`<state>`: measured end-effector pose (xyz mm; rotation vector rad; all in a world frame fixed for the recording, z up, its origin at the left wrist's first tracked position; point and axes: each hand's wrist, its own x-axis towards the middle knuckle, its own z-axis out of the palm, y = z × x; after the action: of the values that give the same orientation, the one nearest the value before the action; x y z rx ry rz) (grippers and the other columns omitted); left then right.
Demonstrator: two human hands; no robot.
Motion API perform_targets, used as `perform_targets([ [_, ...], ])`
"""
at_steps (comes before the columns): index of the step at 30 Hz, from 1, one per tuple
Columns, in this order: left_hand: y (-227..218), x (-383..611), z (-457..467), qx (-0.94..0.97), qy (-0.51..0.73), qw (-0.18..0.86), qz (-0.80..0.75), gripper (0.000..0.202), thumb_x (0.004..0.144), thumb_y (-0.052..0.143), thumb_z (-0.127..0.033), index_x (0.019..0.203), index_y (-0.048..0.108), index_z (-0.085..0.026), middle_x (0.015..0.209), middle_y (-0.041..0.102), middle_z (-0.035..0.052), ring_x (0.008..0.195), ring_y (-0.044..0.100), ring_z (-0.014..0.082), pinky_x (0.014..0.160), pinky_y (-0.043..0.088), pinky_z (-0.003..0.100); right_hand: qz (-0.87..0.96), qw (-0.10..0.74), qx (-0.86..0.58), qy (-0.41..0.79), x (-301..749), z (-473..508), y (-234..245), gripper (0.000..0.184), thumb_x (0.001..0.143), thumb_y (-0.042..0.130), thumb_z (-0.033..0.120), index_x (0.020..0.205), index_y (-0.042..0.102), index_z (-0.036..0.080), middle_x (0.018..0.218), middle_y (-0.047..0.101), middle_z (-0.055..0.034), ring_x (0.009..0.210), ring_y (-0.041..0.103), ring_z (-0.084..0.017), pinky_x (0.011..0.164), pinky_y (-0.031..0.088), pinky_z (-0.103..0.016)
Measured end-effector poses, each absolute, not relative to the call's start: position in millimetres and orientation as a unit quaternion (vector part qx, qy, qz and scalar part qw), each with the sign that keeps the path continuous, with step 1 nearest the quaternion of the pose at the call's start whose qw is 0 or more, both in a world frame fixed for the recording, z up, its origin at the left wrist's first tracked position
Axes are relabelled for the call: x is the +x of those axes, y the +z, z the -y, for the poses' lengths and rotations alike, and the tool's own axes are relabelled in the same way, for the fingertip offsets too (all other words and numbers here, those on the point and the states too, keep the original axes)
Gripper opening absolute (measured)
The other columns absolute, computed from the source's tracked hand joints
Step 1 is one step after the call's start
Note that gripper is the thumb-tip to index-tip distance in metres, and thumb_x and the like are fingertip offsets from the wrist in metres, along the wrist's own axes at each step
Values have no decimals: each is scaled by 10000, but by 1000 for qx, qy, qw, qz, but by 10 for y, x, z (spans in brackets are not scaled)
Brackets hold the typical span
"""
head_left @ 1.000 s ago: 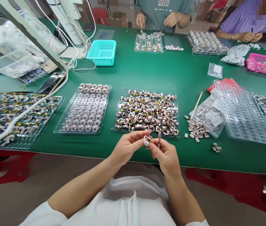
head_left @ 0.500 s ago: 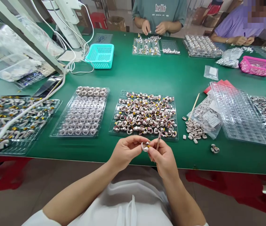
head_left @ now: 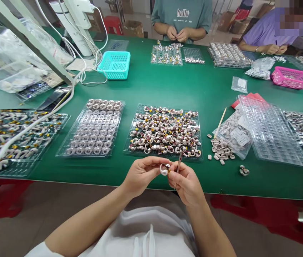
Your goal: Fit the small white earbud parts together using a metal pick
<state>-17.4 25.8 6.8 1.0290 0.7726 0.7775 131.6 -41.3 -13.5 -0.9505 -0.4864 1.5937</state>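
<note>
Holding a small, pale, glossy C-shaped piece [head_left: 164,170] up between my fingertips, above the near edge of the green table [head_left: 167,85]. My left hand [head_left: 140,177] grasps it from the left, thumb and forefinger pinched at its curve. My right hand [head_left: 190,182] grasps a slim, flat, greyish implement [head_left: 179,162], which stands up between the fingers; its thumb and forefinger also meet the piece's right side, where a yellow tab shows. Whether the implement's far end touches anything, I cannot tell.

Step in hand, in my judgement: fine handwork on the inner side of this one piece. The next move would call for a steady left pinch, small fingertip adjustments on the right, and care not to crease the tab.

Just beyond my hands lies a clear plastic tray [head_left: 127,150] heaped with similar curved pieces. To its left is a second clear moulded tray [head_left: 62,152] with beige ring-like parts in rows. On the right, near that heaped tray, are loose beige rounded caps [head_left: 223,148], a thin pale wooden stick [head_left: 220,123] and a single glossy curved assembly [head_left: 244,170], lying apart. Farther off stands a turquoise perforated plastic basket [head_left: 126,73].
</note>
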Motion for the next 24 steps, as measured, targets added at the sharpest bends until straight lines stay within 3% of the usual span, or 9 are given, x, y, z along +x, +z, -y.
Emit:
perform_targets([
  [12, -15, -196, -235, 547, 354, 653, -387, 172, 776, 772, -200, 945, 795, -180, 885, 794, 53, 803, 731, 157, 749, 572, 193, 299, 593, -479, 574, 1245, 461, -231, 167, 833, 734, 317, 811, 615, 202, 666, 469, 47, 562, 343, -78, 513, 264, -238],
  [19, 29, -245, -259, 622, 333, 609, -364, 264, 848, 692, -207, 1103, 763, -205, 1001, 785, 65, 906, 733, 187, 814, 572, 228, 287, 609, -489, 554, 1251, 454, -233, 141, 824, 746, 306, 820, 647, 206, 690, 509, 38, 580, 367, -79, 521, 271, -238],
  [24, 37, -252, -285, 625, 341, 610, -347, 210, 831, 706, -187, 1023, 790, -199, 910, 784, 59, 828, 731, 180, 743, 577, 222, 276, 607, -474, 575, 1255, 457, -265, 162, 817, 750, 330, 818, 649, 203, 701, 525, 34, 570, 351, -78, 508, 249, -239],
])
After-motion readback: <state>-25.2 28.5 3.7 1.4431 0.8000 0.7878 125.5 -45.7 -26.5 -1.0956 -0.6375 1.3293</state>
